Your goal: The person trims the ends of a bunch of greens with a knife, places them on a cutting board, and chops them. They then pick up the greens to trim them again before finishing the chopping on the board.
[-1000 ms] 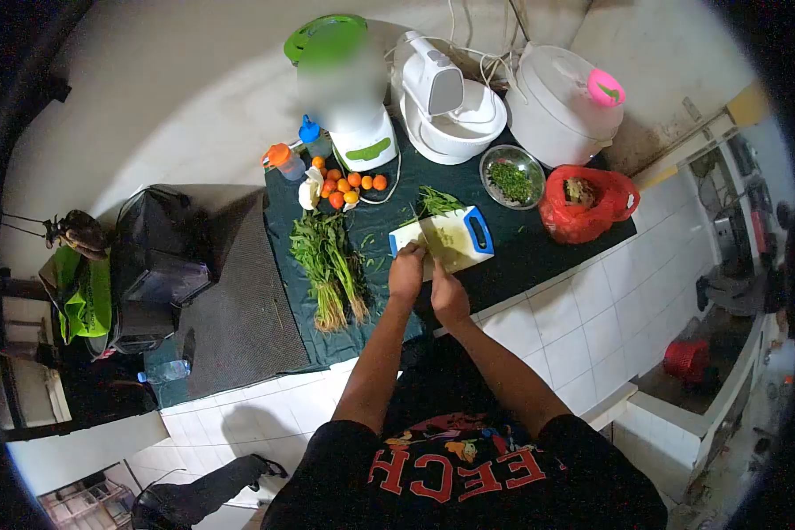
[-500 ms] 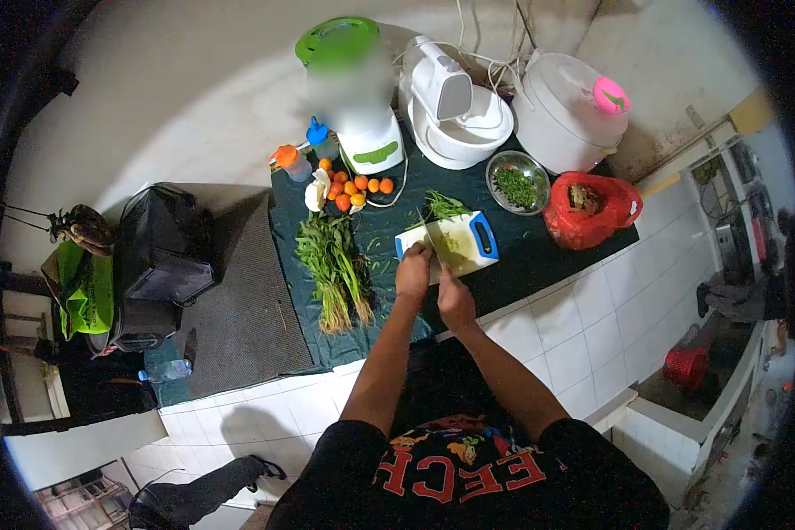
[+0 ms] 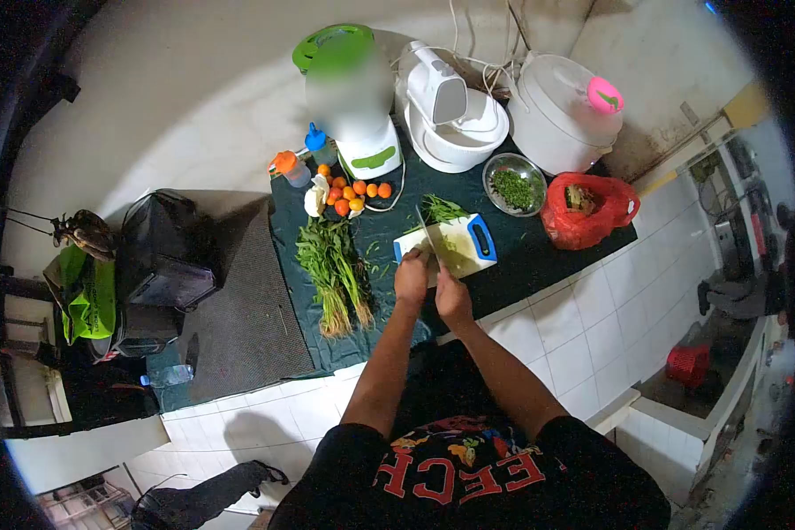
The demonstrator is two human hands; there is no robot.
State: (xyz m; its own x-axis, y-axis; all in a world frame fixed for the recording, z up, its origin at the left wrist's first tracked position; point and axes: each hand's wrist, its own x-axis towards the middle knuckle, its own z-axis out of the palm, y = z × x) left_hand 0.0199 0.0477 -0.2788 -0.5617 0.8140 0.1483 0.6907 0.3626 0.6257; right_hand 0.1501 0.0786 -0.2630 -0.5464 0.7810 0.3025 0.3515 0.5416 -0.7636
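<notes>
1. We find the right hand wrapped around the knife, which extends across the cutting board.
2. We note the left hand curled beside the knife; its hold we cannot tell.

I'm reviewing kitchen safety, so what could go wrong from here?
The left hand is close to the knife in the right hand, so a slip might cut it. Greens at the board's far edge could scatter across the cloth.

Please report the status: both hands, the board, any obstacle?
Right hand holds knife over cutting board. Left hand beside knife, grasp unclear. Leafy greens at board's far edge.
</notes>
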